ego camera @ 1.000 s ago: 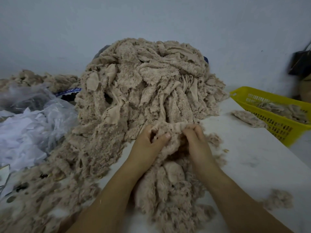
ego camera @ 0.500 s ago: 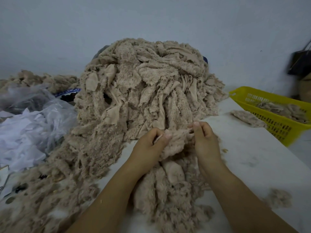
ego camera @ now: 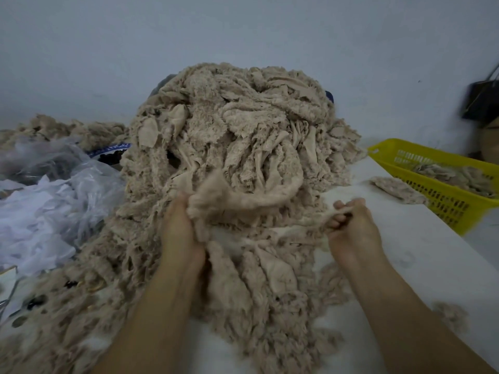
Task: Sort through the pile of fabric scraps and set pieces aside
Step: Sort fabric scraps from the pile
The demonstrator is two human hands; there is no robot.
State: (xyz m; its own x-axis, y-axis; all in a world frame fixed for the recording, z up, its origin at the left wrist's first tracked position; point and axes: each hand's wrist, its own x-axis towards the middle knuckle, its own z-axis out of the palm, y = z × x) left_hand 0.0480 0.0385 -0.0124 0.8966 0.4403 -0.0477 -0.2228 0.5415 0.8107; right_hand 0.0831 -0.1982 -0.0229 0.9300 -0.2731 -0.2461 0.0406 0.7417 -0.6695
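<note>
Pale grey wall [ego camera: 243, 36] closed off the back of a white tabletop [ego camera: 405, 252], and against it rose a tall heap of beige fleecy fabric scraps [ego camera: 237, 125], spilling forward past both wrists. The left hand [ego camera: 181, 230] was clenched on a fluffy beige strip [ego camera: 243, 199] that arced away from its fingertips toward the right. The right hand [ego camera: 351, 228] had its fingers [ego camera: 340, 220] curled tight, pinching a thin ragged end of cloth. Blur made it unclear whether both hands gripped one piece or two.

Beyond and to the right of the right fingers stood a yellow perforated plastic basket [ego camera: 445, 201] with some scraps already in it, and a loose beige scrap [ego camera: 397, 186] lay just beside its near wall. Crumpled clear plastic bags [ego camera: 67, 190] sat well to the left of the left fingers.

The step in hand looked like teasing a piece free of the tangle, with most of the heap unsorted. Next would probably come a steady pull apart until the strip cleared its neighbours, then a carry rightward to the basket, watching that clinging strands did not drag along.
</note>
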